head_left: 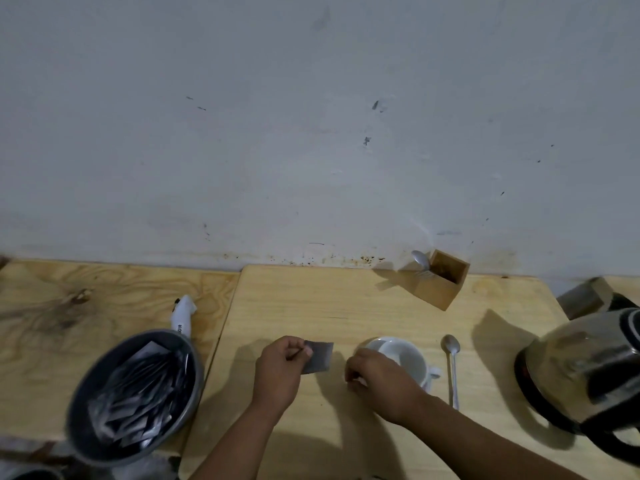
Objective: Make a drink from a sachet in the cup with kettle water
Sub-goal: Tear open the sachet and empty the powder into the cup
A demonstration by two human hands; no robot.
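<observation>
My left hand point(278, 370) pinches a small grey sachet point(318, 356) by its left edge and holds it just above the wooden table point(346, 306). My right hand point(379, 379) is a short gap to the right of the sachet, with its fingers curled shut. I cannot tell whether anything small is pinched in them. Right behind that hand stands a white cup point(407, 358), partly hidden by it and looking empty. A metal spoon point(452, 368) lies on the table to the right of the cup. The steel kettle point(585, 372) stands at the right edge.
A grey bowl point(86, 403) with several sachets sits at the front left, and a white object point(183, 315) lies behind it. A wooden box point(445, 280) holding a spoon stands at the back by the wall. A dark block point(581, 297) lies behind the kettle.
</observation>
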